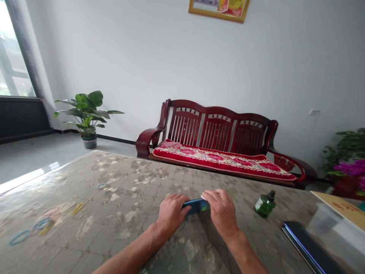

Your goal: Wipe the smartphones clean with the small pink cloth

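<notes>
A flat, dark-blue slab (196,206), shaped like a phone, is held level and on edge over the middle of the table. My left hand (172,208) is closed round its left end, the thumb in front. At the other end, my right hand (221,209) pinches it with the fingers over the top corner. Part of the slab is covered by my fingers, and I cannot tell whether its lower edge touches the table.
The patterned tablecloth (114,217) bears loose rubber bands (45,224) at left. A green bottle (265,204) stands right of my hands, near a dark folder-like object (309,243) and a clear box (333,232). Beyond the table is a wooden bench (216,125).
</notes>
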Tool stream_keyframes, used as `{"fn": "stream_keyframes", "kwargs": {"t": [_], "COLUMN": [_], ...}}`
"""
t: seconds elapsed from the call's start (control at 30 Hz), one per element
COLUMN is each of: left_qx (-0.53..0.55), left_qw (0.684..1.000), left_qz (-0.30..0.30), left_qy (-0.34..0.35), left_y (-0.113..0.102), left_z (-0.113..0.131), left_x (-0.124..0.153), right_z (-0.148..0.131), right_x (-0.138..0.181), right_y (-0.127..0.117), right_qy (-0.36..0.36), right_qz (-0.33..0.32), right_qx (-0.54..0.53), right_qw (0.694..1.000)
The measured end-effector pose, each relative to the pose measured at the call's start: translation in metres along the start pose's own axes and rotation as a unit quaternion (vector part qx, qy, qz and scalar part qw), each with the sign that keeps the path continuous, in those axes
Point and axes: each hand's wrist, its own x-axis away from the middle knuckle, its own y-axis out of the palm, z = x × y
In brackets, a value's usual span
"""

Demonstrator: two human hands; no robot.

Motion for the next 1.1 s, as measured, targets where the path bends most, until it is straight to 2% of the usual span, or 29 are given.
{"fn": "stream_keyframes", "kwargs": {"t": [0.3, 0.53, 0.7, 0.87, 0.93, 1.1], "left_qx": [-0.004, 0.000, 0.027, 0.034, 0.039, 0.029], "left_qw": [1.000, 1.000, 0.999, 0.994, 0.992, 0.994], "left_qz": [0.005, -0.001, -0.005, -0.037, -0.050, -0.043], "left_qy": [0.005, 0.000, -0.028, -0.098, -0.109, -0.096], "left_y": [0.004, 0.002, 0.003, 0.002, 0.000, -0.004], "left_z": [-0.005, -0.003, -0.002, -0.002, -0.002, -0.003], "left_x": [-0.002, -0.002, -0.004, -0.007, -0.008, -0.009], "right_z": [0.003, 0.005, -0.016, -0.036, -0.028, 0.015], "right_x": [0.006, 0.008, 0.010, 0.008, 0.007, 0.013], "right_y": [0.010, 0.010, 0.018, 0.024, 0.023, 0.017], "right_qy": [-0.010, -0.018, -0.041, -0.065, -0.062, -0.011], "right_qz": [0.001, 0.014, 0.019, 0.008, 0.004, 0.019], "right_qx": [-0.043, -0.008, -0.041, -0.054, -0.050, -0.022], "right_qw": [0.999, 1.000, 0.998, 0.996, 0.997, 1.000]}}
